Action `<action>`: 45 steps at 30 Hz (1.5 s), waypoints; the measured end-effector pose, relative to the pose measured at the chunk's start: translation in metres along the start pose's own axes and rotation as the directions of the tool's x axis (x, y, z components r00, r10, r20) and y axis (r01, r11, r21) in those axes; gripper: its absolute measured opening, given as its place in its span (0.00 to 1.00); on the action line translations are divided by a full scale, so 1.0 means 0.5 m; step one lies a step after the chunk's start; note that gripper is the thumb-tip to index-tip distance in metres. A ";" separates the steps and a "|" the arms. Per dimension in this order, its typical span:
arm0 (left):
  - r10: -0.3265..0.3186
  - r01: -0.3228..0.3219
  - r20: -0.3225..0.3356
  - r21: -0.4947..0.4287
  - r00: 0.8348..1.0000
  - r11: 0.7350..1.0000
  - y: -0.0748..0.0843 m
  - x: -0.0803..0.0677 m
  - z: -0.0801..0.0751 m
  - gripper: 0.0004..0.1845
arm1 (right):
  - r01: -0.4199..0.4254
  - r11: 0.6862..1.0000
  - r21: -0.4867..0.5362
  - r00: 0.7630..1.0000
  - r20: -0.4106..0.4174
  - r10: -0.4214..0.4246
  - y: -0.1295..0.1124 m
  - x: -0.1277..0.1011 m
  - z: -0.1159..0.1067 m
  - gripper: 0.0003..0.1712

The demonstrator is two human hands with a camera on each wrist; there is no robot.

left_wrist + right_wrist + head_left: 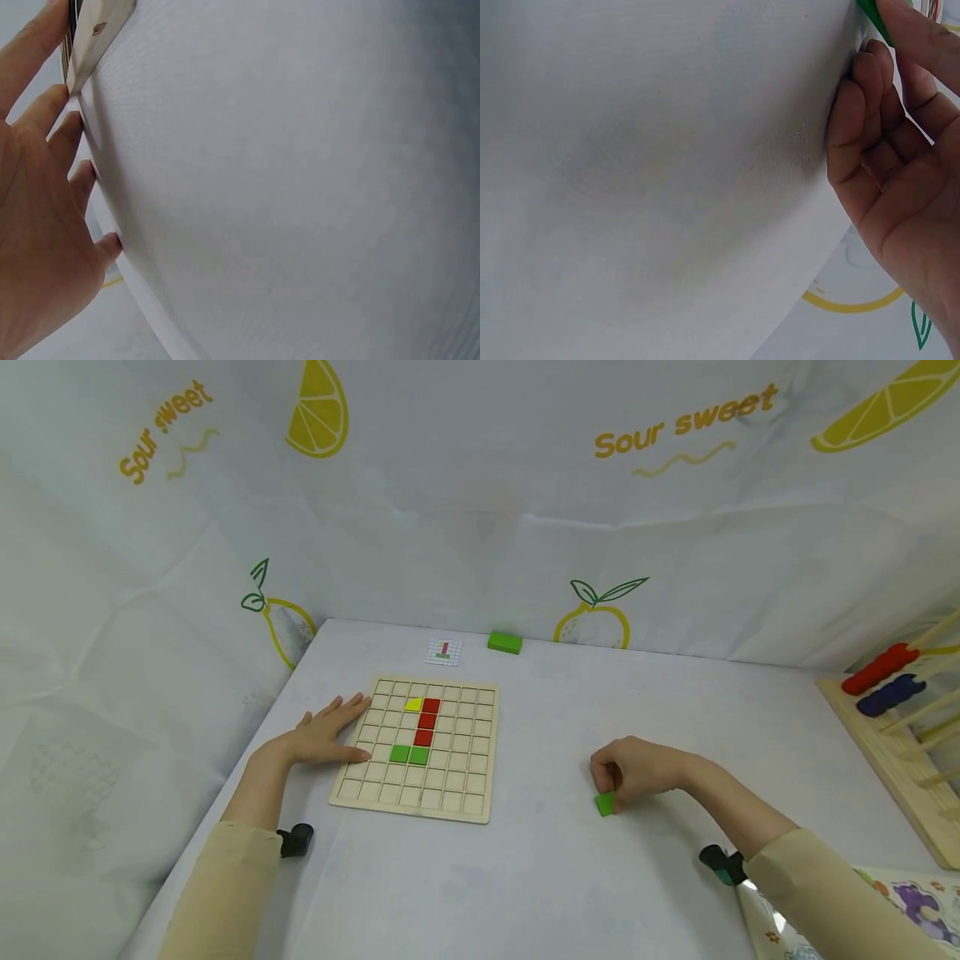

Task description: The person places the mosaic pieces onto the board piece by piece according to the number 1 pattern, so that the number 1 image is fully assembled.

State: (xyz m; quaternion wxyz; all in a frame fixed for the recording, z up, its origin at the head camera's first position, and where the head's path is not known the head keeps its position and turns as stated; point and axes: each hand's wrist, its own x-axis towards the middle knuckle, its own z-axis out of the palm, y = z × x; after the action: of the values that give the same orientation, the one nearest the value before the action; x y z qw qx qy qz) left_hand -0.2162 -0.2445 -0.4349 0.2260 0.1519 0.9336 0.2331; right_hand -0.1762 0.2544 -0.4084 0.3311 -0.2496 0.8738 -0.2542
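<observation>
Pinching a small green tile [604, 803] with curled fingers, the right hand [637, 772] rests on the white table [570, 877], well apart from the wooden grid board [417, 748] and to its right. The tile touches the table surface under the fingertips; in the right wrist view only a green edge [871, 16] shows at the thumb.

The left hand [326, 739] lies flat with straight, relaxed fingers, grasping nothing. Its fingertips touch the left edge of the board, and the left wrist view shows the same fingers [64, 135] against the board's side.

On the board, a yellow tile [413, 703] sits beside the top of a red column [427, 721] of three tiles, and two green tiles [409, 754] lie side by side at the foot of this column.

Behind the board, near the back wall, there is a small pattern card [444, 651] and just beside it a green block [505, 642]. At the right edge of the table stands a wooden rack [896, 739] with red and blue pieces.
</observation>
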 end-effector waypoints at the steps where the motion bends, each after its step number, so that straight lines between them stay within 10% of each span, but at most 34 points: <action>1: 0.000 0.000 0.000 0.001 1.000 1.000 0.000 0.001 0.000 0.55 | 0.004 1.000 0.001 1.000 -0.001 -0.004 0.001 0.000 -0.001 0.13; 26: -0.008 0.008 -0.006 0.004 1.000 1.000 0.000 -0.001 0.002 0.55 | 0.102 0.994 0.036 0.994 -0.036 -0.101 -0.005 0.028 0.000 0.09; 45: -0.009 0.009 -0.004 0.010 1.000 1.000 0.002 -0.001 0.001 0.55 | 0.055 0.993 0.103 0.976 -0.214 -0.031 -0.055 0.077 0.007 0.08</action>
State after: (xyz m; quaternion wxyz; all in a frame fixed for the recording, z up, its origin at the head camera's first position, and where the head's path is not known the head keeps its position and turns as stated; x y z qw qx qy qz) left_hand -0.2154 -0.2436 -0.4345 0.2245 0.1483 0.9358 0.2276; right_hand -0.1918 0.2097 -0.4114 0.2437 -0.2216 0.8833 -0.3336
